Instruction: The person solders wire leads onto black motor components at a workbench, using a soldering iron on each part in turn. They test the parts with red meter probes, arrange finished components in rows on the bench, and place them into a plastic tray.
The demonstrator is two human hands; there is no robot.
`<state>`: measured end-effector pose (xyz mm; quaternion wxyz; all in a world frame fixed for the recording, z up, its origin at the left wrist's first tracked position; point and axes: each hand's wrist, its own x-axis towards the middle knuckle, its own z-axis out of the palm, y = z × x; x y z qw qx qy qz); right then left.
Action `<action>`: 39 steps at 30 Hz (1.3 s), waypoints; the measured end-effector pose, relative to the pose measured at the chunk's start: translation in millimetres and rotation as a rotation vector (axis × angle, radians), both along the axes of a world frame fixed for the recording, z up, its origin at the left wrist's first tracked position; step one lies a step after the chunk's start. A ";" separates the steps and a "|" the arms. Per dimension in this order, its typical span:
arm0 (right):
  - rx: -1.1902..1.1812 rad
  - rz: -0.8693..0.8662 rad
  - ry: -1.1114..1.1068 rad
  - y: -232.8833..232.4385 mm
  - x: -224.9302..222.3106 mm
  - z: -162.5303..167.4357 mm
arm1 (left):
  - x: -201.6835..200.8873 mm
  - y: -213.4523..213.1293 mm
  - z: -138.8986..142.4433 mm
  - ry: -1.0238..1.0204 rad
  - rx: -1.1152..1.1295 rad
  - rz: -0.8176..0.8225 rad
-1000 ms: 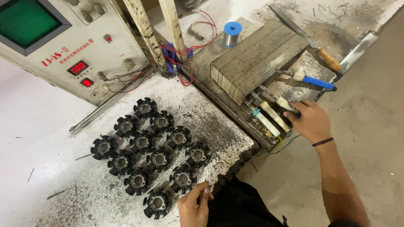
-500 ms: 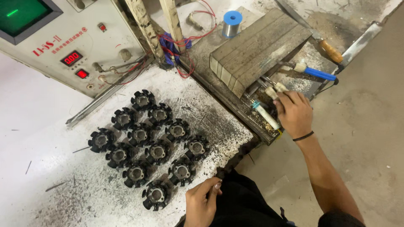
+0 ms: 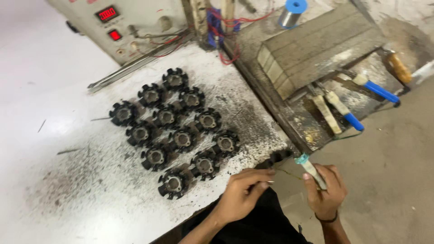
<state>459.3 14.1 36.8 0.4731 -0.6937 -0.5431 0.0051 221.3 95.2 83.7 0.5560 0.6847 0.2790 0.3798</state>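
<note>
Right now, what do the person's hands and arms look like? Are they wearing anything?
Both arms are bare, with no sleeves showing, and there are no gloves. The left hand wears nothing, no ring or watch in view. The right hand has a thin dark band round the wrist. The fingers are uncovered.

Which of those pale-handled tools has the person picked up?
The one with the pale green tip, gripped in the right hand. The two blue-tipped tools lie untouched on the grimy tray beside the brick block.
</note>
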 end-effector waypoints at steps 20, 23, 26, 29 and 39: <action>0.021 0.704 1.168 57.5 -52.2 -21.3 | -20.7 6.8 -10.5 -0.007 -0.112 0.146; -0.103 0.637 1.040 45.3 -32.7 -15.6 | -54.0 22.3 -18.3 0.320 0.387 0.504; -0.178 0.608 0.898 36.3 -26.9 -12.4 | -69.3 35.9 -26.7 0.519 0.397 0.588; -0.234 0.583 0.771 39.7 -29.0 -9.2 | -71.0 39.1 -32.8 0.551 0.391 0.597; -0.366 0.549 0.623 61.3 -40.1 26.6 | -70.8 39.8 -41.8 0.553 0.376 0.495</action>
